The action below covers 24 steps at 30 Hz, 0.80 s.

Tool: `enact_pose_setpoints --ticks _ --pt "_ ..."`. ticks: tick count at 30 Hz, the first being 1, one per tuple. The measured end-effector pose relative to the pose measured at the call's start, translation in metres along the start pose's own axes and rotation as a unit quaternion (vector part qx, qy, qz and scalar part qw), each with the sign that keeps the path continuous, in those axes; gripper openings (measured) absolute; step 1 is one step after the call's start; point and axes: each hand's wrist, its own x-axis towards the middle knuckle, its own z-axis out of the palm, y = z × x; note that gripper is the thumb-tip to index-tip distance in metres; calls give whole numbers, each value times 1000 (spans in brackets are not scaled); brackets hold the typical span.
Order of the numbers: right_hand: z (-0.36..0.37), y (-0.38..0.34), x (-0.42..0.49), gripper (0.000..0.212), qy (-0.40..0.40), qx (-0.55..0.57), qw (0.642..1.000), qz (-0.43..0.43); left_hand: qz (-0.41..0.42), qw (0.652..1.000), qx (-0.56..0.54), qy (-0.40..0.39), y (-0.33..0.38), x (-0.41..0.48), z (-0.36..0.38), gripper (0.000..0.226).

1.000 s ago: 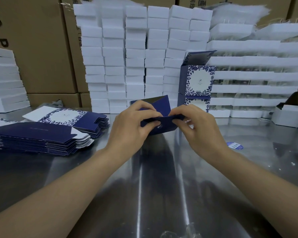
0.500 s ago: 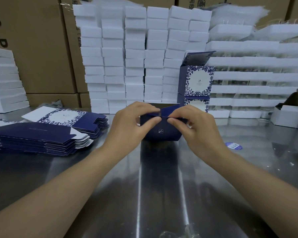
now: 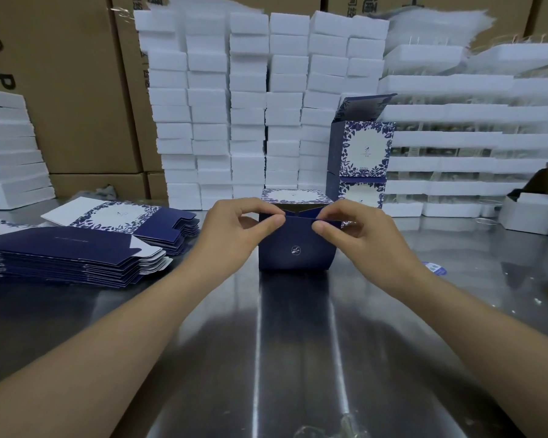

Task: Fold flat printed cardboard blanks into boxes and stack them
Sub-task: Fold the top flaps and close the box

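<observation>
A dark blue box (image 3: 296,248) with a small white logo stands on the steel table (image 3: 298,343) in the middle. Its top is open, and a floral white panel shows at its far edge. My left hand (image 3: 234,235) pinches the box's near top edge on the left, and my right hand (image 3: 358,238) pinches it on the right. Two piles of flat blue-and-white blanks (image 3: 76,248) lie to the left. Two folded floral boxes (image 3: 359,159) stand stacked behind, slightly right, the upper one with its lid flap up.
White foam blocks (image 3: 250,105) are piled in tall columns along the back, with white trays (image 3: 456,147) to the right. Brown cartons (image 3: 70,90) stand behind on the left. A small white open box (image 3: 532,213) sits at the far right, and a blue sticker (image 3: 435,267) lies on the table.
The box was tilted in the air between my hands; it now stands squared up on the table, with both hands at its top edge.
</observation>
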Motion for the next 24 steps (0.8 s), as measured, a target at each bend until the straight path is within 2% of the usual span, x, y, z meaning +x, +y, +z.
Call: enact_pose_setpoints --ticks 2,4,6,8,11,15,21,24 --pt "-3 2 1 23 -41 32 999 16 -9 1000 8 -16 -2 1 0 11" --pt "-2 3 0 32 -70 24 997 10 -20 998 13 -50 -5 1 0 29" --pt "1 3 -1 34 -83 27 996 5 -24 994 6 -105 -8 -1 2 44" --pt "2 1 -2 33 -76 53 996 -1 -14 991 15 -131 -12 -2 4 50" --pt "1 -5 0 36 -56 115 992 3 8 995 25 -97 -12 2 3 44" --pt "-1 -10 1 55 -75 128 989 5 19 998 5 -58 -5 3 4 40" --pt "-2 -17 1 43 -19 69 996 -44 57 998 3 -41 3 -1 6 17" --pt "-1 -23 1 41 -3 61 996 -61 92 995 45 12 5 -3 6 26"
